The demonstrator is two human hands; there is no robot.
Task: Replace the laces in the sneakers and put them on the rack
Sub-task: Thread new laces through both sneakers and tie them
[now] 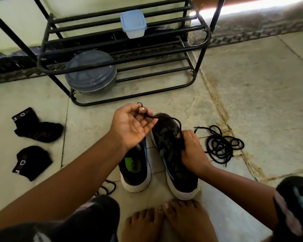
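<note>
Left hand (129,125) pinches the thin black lace (166,118), right hand (192,149) grips the right black white-soled sneaker (175,154) at its eyelets. I'd keep that shoe pinned and pull straight, so nothing snags.

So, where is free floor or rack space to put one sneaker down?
Bare floor lies between the socks and the left sneaker, and right of the loose lace pile. The rack bars are free right of the grey container. Around both sneakers, hands and feet it is crowded.
</note>
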